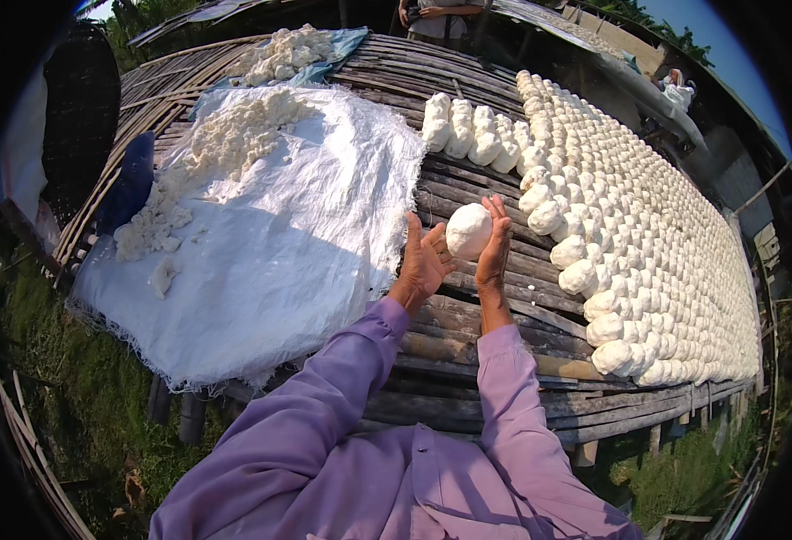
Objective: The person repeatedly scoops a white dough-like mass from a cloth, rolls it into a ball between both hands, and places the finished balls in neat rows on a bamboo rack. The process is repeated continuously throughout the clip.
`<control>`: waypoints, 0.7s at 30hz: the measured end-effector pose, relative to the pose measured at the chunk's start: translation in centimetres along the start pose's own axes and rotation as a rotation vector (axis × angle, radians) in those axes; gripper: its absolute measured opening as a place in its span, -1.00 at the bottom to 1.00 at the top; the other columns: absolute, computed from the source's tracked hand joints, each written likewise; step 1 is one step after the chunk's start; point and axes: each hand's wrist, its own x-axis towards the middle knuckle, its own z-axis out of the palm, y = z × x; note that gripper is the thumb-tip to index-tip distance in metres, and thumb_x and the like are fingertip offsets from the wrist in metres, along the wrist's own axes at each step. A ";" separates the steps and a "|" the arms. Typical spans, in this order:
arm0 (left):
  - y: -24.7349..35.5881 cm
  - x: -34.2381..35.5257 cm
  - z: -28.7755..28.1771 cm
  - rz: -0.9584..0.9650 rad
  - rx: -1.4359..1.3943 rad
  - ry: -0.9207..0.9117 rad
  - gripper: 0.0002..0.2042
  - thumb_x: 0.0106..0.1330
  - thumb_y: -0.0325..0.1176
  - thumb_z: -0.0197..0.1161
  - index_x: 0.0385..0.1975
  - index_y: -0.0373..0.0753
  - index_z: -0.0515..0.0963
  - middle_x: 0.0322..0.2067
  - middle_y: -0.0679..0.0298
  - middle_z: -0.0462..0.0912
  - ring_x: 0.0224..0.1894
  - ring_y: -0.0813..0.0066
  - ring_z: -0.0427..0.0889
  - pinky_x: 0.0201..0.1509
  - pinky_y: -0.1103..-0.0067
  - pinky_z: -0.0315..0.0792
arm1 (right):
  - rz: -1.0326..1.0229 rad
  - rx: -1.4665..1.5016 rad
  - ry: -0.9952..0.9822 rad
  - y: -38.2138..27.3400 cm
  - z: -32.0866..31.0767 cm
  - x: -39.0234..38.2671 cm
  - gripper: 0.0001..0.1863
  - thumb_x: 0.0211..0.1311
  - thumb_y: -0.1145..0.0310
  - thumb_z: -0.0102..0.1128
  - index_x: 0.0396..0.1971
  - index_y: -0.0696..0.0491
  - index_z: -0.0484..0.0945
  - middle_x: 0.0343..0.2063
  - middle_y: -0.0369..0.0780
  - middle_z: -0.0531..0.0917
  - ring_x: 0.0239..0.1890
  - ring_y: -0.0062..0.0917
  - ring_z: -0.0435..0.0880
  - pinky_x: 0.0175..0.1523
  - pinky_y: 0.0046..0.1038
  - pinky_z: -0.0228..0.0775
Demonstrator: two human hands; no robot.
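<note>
A round white ball of dough-like material (469,231) is between my hands, above the bamboo platform. My right hand (495,247) cups its right side, with palm against it and fingers pointing up. On the other side my left hand (425,263) is open, its palm turned toward the ball and fingers apart; whether its fingertips touch the ball I cannot tell. Left of my hands lies a white woven sheet (297,243), partly in shadow, with crumbly white lumps (243,135) heaped at its far end.
Many similar white lumps (648,243) stand in close rows on the right of the slatted bamboo platform (463,310). A short row (472,135) extends left at the back. More crumbs (288,54) sit on a blue sheet. A person (438,18) stands beyond the far edge.
</note>
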 end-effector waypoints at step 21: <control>-5.8 1.9 2.3 -0.093 -0.066 0.021 -0.17 0.19 0.53 0.05 0.15 -0.13 0.48 0.11 0.18 0.57 0.19 0.10 0.54 0.25 0.04 0.42 | -0.259 -0.176 0.262 -1.7 -6.0 -0.8 -0.25 0.55 -0.18 -0.40 0.08 0.18 0.60 0.02 -0.04 0.68 0.15 -0.24 0.61 0.26 -0.30 0.34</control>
